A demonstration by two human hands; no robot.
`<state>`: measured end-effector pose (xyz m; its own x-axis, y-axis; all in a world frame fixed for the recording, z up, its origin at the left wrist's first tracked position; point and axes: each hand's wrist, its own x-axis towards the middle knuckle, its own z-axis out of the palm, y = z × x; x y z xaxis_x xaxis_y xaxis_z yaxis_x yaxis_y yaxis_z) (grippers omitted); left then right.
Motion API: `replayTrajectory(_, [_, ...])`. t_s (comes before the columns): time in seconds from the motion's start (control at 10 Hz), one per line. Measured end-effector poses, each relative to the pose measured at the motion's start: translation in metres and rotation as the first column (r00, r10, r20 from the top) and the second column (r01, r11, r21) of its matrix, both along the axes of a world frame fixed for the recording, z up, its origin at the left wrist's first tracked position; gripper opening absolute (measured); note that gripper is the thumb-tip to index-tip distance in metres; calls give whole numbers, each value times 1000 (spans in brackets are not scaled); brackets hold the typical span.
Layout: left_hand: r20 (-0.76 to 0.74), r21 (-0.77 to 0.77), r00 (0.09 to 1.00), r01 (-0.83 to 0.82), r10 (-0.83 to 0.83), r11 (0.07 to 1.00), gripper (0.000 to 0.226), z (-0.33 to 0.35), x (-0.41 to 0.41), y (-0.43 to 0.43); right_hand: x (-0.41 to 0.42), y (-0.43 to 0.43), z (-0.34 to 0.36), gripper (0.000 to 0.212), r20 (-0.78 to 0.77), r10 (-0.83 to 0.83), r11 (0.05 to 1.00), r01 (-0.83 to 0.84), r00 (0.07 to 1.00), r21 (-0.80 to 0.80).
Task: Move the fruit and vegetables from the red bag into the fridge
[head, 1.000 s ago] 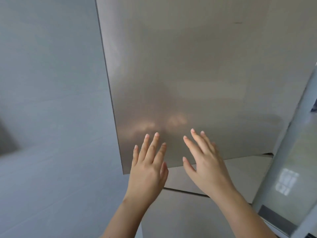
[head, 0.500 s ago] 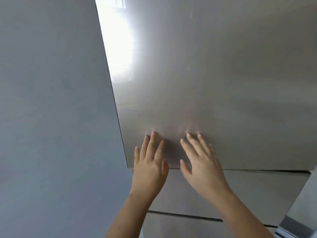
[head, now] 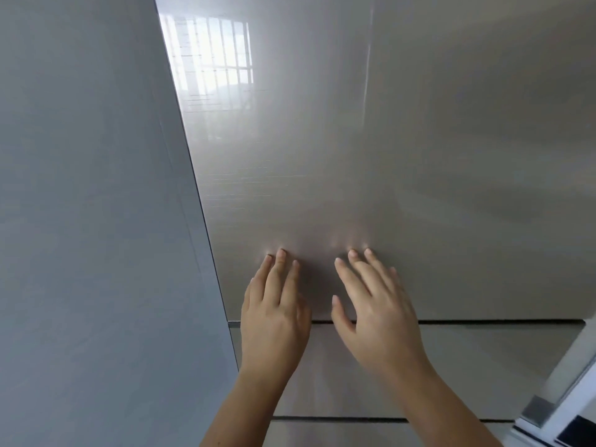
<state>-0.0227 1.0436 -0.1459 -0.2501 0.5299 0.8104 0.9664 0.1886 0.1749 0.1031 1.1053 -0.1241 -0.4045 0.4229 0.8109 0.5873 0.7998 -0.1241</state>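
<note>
Fridge door has swung flush; left hand and right hand press it with straight fingers. It seems stiff and slippery: better to grip its edge.

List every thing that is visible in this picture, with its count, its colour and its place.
fridge door: one, glossy beige-grey, centre and top right, with a window reflected on it.
drawer fronts: two, beige-grey, below the door, dark gaps between them.
wall panel: one, grey-blue, left side.
frame: one, white with a metal piece, bottom right corner.
left hand: one, fingers straight, fingertips on the door's lower part.
right hand: one, likewise, beside the left hand.
</note>
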Motion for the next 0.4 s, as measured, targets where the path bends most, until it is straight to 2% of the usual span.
replayTrajectory(0.4, [3,-92,995,-96,96,991,41,6,14,-32,16,-15,3,47,80,73,995,-67,994,-78])
